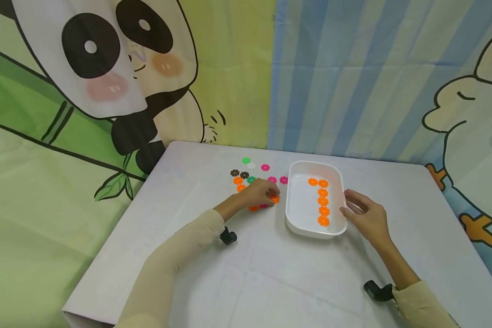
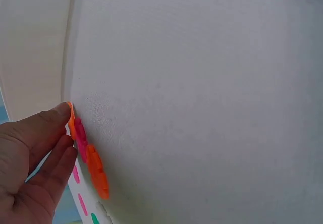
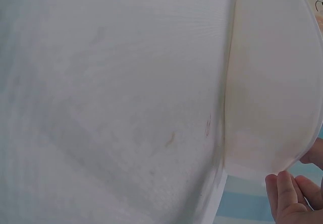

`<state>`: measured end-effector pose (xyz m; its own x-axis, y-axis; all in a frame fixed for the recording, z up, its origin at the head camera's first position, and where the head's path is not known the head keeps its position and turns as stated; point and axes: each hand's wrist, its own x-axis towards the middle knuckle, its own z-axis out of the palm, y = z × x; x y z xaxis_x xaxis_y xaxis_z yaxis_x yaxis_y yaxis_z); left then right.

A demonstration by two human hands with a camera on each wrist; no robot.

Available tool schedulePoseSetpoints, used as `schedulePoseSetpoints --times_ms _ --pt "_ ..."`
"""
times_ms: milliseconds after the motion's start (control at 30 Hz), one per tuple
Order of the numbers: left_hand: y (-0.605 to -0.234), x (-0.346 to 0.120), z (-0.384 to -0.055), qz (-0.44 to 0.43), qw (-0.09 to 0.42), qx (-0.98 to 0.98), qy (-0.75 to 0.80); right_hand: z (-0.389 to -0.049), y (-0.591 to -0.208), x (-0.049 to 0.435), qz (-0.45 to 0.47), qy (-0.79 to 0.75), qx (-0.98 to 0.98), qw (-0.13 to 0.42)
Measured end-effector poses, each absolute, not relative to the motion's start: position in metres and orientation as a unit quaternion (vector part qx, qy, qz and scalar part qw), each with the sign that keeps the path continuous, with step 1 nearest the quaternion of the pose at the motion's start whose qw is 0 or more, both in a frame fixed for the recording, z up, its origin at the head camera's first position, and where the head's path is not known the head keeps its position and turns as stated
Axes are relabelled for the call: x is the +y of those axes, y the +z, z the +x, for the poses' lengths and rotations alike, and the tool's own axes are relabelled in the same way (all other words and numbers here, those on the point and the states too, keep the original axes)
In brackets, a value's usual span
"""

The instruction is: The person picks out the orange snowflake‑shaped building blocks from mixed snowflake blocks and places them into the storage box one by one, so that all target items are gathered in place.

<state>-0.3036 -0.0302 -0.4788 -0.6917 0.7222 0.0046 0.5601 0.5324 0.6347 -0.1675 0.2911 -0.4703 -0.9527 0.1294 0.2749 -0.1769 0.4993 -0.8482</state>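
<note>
In the head view my left hand (image 1: 259, 192) is over a loose cluster of flower-shaped plastic discs left of a white tray (image 1: 302, 212). Its thumb and fingertips pinch an orange disc (image 2: 71, 119), seen nearly edge-on in the left wrist view. Just beyond are a pink disc (image 2: 81, 140) and another orange disc (image 2: 97, 172). My right hand (image 1: 368, 217) holds the tray's right side, thumb at the rim and fingers against the outer wall. Inside the tray, several orange discs (image 1: 323, 200) form a column, with one more (image 1: 313, 181) beside its top.
Loose discs around the left hand include a bright green one (image 1: 246, 160), a white one (image 1: 251, 166), dark ones (image 1: 235, 173), and pink ones (image 1: 265, 167). The white table (image 1: 246, 282) stands against printed cloth (image 1: 332, 82). Black devices (image 1: 378, 291) are strapped at both wrists.
</note>
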Motion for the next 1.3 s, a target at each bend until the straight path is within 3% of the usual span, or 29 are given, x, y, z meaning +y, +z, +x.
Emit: schedulePoseSetpoints --times_ms 667,1300 --pt "-0.478 -0.027 -0.309 0.387 0.134 0.871 0.272 -0.169 -0.47 0.29 0.002 0.51 -0.846 0.153" --pt "-0.468 -0.016 -0.319 0.342 0.208 0.881 0.252 -0.169 -0.47 0.289 -0.009 0.507 -0.849 0.148"
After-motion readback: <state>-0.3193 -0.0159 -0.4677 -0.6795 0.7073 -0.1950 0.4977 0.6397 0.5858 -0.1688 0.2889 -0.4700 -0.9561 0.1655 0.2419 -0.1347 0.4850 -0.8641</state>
